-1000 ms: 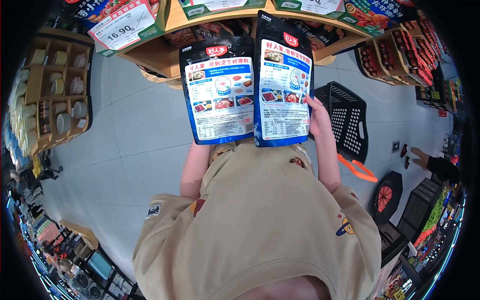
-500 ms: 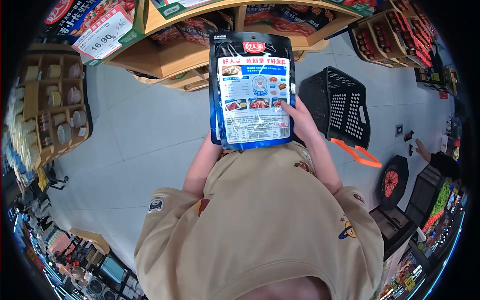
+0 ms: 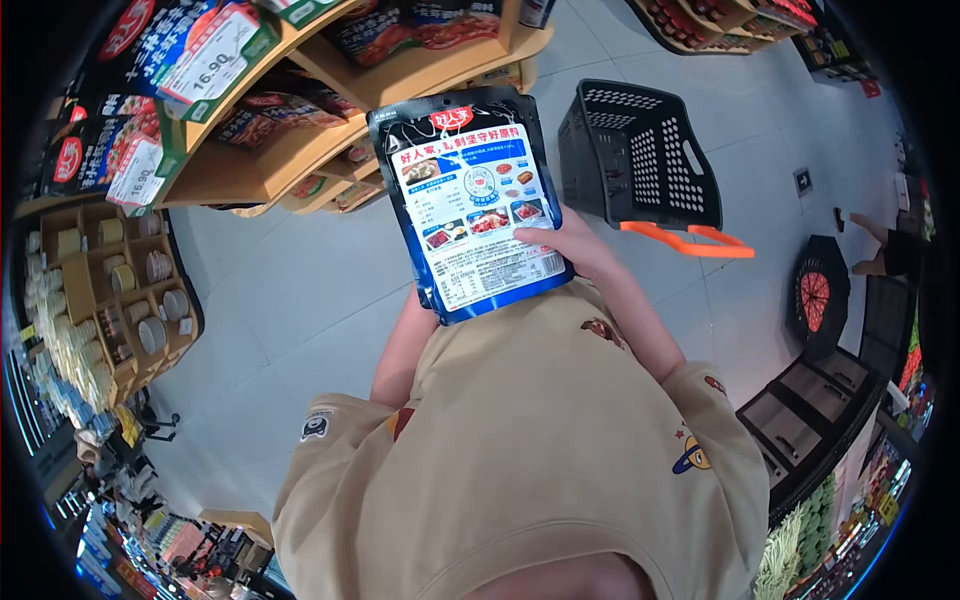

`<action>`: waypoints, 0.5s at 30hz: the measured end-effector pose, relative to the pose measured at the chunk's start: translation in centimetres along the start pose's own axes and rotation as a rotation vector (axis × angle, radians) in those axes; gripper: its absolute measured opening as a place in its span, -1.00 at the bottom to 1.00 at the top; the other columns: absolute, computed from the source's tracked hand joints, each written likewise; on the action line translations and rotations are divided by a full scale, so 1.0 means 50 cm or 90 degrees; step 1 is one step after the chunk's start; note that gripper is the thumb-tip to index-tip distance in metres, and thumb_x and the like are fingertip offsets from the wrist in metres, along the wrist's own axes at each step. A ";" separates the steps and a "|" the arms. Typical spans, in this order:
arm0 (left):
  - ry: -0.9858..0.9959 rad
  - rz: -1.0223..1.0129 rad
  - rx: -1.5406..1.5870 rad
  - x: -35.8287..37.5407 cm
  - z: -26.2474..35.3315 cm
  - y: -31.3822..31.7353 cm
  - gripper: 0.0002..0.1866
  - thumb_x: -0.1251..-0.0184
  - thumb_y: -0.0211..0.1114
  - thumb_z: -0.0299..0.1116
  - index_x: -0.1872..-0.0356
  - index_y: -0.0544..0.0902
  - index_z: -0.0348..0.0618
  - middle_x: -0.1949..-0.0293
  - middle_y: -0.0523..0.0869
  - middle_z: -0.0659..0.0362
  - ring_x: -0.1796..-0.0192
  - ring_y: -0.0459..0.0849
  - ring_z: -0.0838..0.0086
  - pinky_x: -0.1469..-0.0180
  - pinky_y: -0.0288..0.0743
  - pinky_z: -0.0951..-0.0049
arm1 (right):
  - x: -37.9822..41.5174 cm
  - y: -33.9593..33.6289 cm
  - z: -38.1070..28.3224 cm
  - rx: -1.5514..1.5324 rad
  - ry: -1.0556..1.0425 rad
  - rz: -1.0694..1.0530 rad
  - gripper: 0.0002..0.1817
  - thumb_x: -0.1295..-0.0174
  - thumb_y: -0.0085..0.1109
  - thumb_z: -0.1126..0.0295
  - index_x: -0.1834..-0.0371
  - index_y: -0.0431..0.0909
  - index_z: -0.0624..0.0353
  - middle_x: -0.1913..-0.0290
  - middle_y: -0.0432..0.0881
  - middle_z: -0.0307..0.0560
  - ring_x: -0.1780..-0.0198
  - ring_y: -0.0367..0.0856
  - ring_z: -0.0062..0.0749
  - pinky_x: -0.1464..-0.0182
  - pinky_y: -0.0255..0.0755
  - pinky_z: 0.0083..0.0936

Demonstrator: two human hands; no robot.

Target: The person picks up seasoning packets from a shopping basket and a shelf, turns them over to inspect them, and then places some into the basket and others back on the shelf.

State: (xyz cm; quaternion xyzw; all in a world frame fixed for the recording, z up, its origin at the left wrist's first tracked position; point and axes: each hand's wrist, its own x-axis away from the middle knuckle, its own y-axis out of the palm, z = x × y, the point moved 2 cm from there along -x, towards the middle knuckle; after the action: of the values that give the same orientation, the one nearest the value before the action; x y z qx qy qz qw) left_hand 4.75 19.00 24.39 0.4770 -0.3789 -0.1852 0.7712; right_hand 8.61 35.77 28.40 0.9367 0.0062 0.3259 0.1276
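A black and blue seasoning pouch (image 3: 480, 200) is held up in front of my chest, its printed back facing me and its top leaning to the left. My right hand (image 3: 568, 243) is closed on the lower right edge, thumb lying across the printed panel and fingers out of sight behind. From the lower left, my left forearm (image 3: 405, 345) reaches behind the pouch, which hides that hand. Along the pouch's left side a second dark edge shows behind the front one.
Wooden shelving (image 3: 290, 165) with more pouches and price cards (image 3: 215, 60) curves across the upper left. A black shopping basket (image 3: 640, 150) with an orange handle (image 3: 690, 240) stands on the grey floor to the right. Bowls fill a shelf unit (image 3: 130, 290) at far left. Another person's legs (image 3: 870, 245) show at far right.
The pouch has shifted left and slightly down in view and tilted left. My right thumb now lies farther in across the panel. The surroundings have swung round in view; the basket sits higher and farther left.
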 end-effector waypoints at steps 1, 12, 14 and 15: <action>-0.004 0.006 -0.003 -0.003 -0.026 0.008 -0.32 -0.20 -0.22 0.13 -0.13 0.16 -0.29 -0.05 0.35 -0.05 -0.03 0.40 0.21 0.02 0.38 0.29 | 0.022 -0.020 0.007 -0.065 0.007 -0.042 -0.35 0.12 0.25 0.44 -0.06 0.15 0.34 0.08 0.43 0.02 0.08 0.45 -0.40 0.05 0.34 -0.51; 0.057 0.108 -0.265 -0.045 -0.134 0.058 -0.37 -0.13 0.06 -0.02 -0.06 0.22 -0.34 0.05 0.44 -0.06 0.06 0.48 0.30 0.06 0.41 0.37 | 0.122 -0.227 0.074 -0.091 -0.109 0.125 -0.49 0.19 0.27 0.49 0.10 0.31 0.29 0.21 0.52 -0.05 0.21 0.52 -0.47 0.17 0.40 -0.57; 0.040 0.159 -0.430 -0.062 -0.134 0.088 -0.53 -0.04 0.24 -0.37 0.05 0.30 -0.35 0.14 0.51 0.00 0.14 0.54 0.40 0.16 0.46 0.45 | 0.126 -0.239 0.080 -0.082 -0.119 0.140 -0.49 0.19 0.28 0.49 0.10 0.32 0.30 0.21 0.52 -0.05 0.22 0.52 -0.47 0.17 0.40 -0.57; 0.033 0.155 -0.436 -0.072 -0.139 0.094 -0.53 -0.04 0.24 -0.37 0.05 0.30 -0.35 0.14 0.51 0.00 0.14 0.54 0.40 0.16 0.46 0.45 | 0.127 -0.245 0.083 -0.064 -0.132 0.153 -0.49 0.20 0.29 0.48 0.12 0.33 0.30 0.22 0.53 -0.06 0.22 0.52 -0.47 0.16 0.40 -0.57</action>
State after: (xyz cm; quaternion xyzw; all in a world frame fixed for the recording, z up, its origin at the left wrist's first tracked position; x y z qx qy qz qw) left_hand 7.35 27.70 25.26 0.1467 -0.3289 -0.1958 0.9121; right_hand 17.04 47.28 26.19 0.9517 -0.1356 0.2402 0.1345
